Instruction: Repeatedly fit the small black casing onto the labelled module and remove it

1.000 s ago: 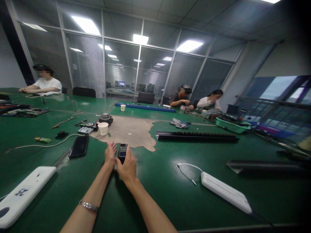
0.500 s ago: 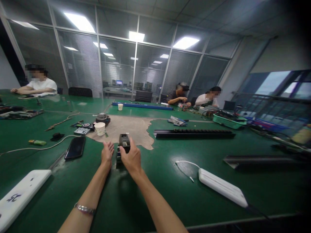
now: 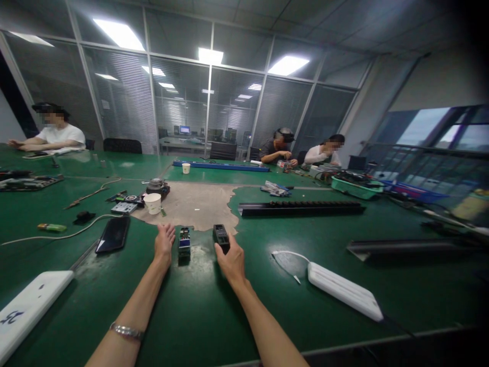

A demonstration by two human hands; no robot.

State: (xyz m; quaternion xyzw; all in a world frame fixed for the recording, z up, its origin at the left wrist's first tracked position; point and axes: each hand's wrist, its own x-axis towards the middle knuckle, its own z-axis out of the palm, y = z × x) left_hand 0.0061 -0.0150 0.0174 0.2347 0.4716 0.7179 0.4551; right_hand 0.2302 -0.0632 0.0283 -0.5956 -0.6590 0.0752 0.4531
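My right hand [image 3: 232, 261] grips a dark plastic housing [image 3: 220, 235] with openings in its top, at the tan patch's near edge. To the left of it a small upright electronic module [image 3: 184, 245], with exposed circuit boards and a blue part, stands on the green tabletop. Just left of that module is my left hand [image 3: 164, 243], its fingers stretched out and holding nothing. A gap shows between the module and each hand. A metal bracelet is on my left wrist.
Left lie a black phone [image 3: 113, 235], a paper cup [image 3: 153, 204] and a white power strip [image 3: 34, 311]. Right are a black rail [image 3: 301, 209], another dark rail [image 3: 401, 250] and a white power strip [image 3: 344, 290]. A green basket [image 3: 357, 188] stands farther back. Three people sit across the table.
My right hand has lifted the dark housing away from the module and moved it right, uncovering the boards. My left hand stays beside the module. The view has shifted slightly.
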